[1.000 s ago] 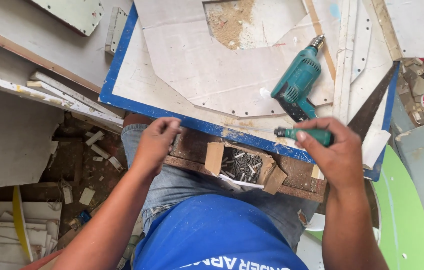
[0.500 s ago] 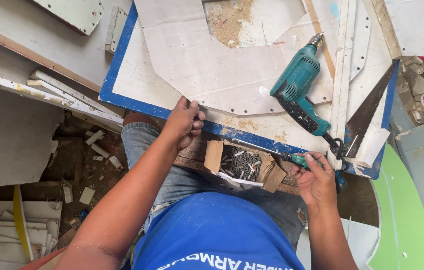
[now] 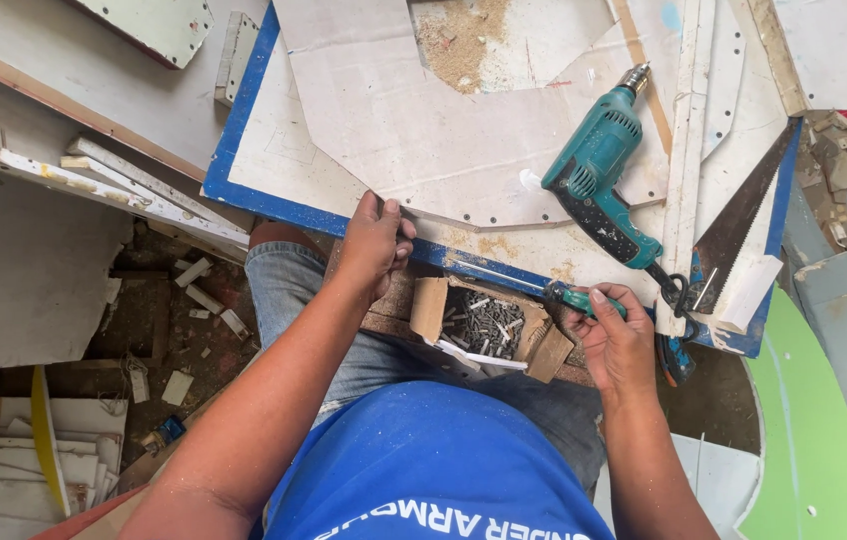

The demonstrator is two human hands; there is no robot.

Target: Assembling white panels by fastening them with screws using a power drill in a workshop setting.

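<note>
One teal electric drill (image 3: 599,180), one handsaw (image 3: 739,225) and one open cardboard box of screws (image 3: 484,325) surround the blue-edged white board (image 3: 344,215). The drill lies on the board, the saw at its right end, the box just below its near edge (on the person's lap). The left hand (image 3: 376,245) rests fingers together, gripping that near edge. The right hand (image 3: 616,340) is clamped on one green-handled screwdriver (image 3: 544,287), its shaft lying along the same edge.

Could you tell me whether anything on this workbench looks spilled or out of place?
Yes: a pile of sawdust lies spilled on the white panel, and the handsaw lies near the bench's right edge, its handle overhanging.
</note>
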